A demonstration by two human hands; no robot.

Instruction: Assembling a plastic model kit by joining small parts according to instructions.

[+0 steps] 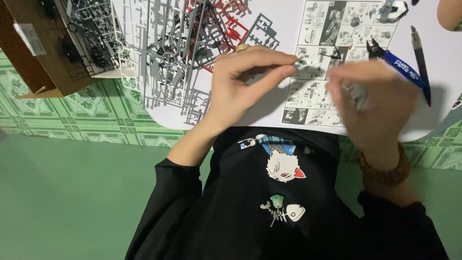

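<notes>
- Left hand (240, 86), centre of the frame; its fingers (269, 77) pinch a small pale plastic part (302, 62) at their tips, above the instruction sheet (313, 96)
- Right hand (380, 101), right of centre, blurred; fingers curled, whether they hold anything I cannot tell
- Blue-handled nippers (399, 67) and a dark knife (421, 58) lie upper right on the white table (269, 9)
- Grey and red part frames (178, 43) spread upper left, beside a brown cardboard box (38, 58)

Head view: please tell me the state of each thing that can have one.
left hand: pinching a small pale grey plastic part
right hand: blurred, grip unclear
blue-handled cutting nippers: lying on the white table
printed instruction sheet: lying flat
brown cardboard box: open
</notes>
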